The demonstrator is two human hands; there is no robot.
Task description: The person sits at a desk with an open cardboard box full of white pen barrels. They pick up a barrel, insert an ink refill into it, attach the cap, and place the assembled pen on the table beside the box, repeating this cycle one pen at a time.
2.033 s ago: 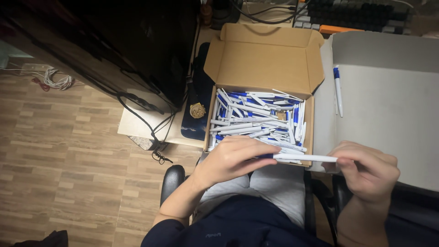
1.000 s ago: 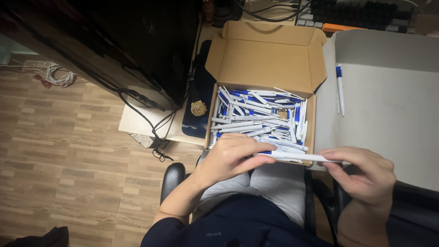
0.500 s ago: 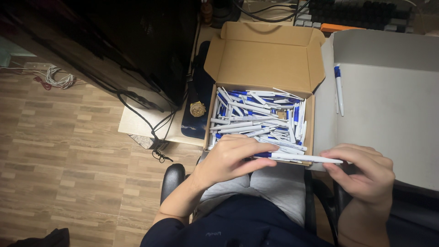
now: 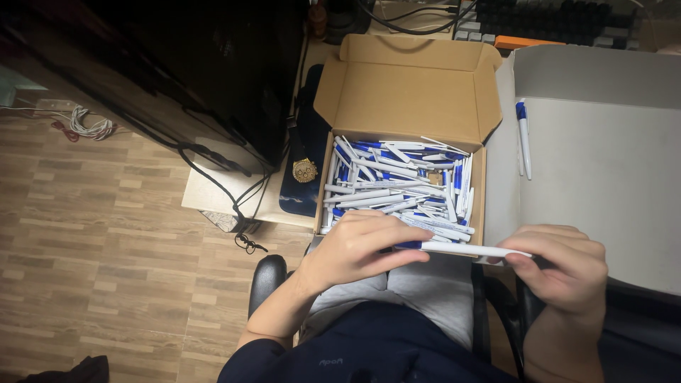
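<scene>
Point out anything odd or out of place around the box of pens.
Nothing looks damaged or spilled. One pen lies alone on the grey surface right of the cardboard box, apart from the pile. A gold wristwatch sits on the dark pad left of the box. Both hands hold one pen.

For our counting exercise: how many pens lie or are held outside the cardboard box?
2. One white pen is held level between the left hand and right hand. One pen with a blue end lies on the grey surface. Others may be hidden.
</scene>
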